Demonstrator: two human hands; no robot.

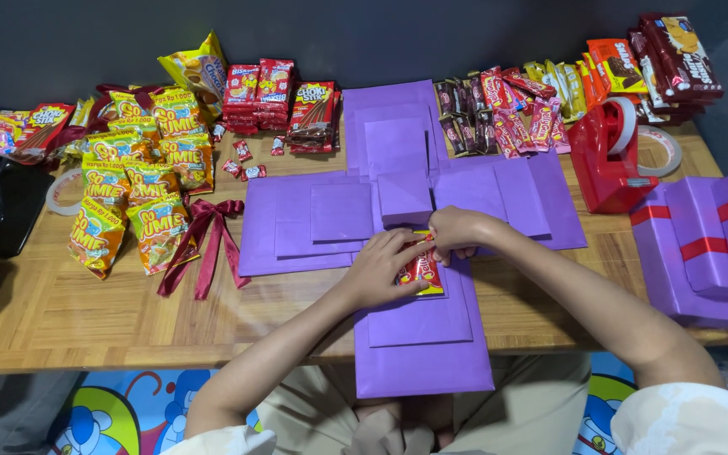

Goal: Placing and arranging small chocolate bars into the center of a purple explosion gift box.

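From the head camera, at the centre of the frame, your left hand [378, 271] lies curled over a red snack packet [420, 271], fingers pressing it down onto the unfolded purple cardboard box [419, 337]. Your right hand [455, 231] pinches the packet's upper edge just above. A red tape dispenser [604, 160] stands at upper right, a maroon ribbon bow [206, 229] at left.

Bare forearms, short white sleeves [684, 417], khaki trousers [541, 404].
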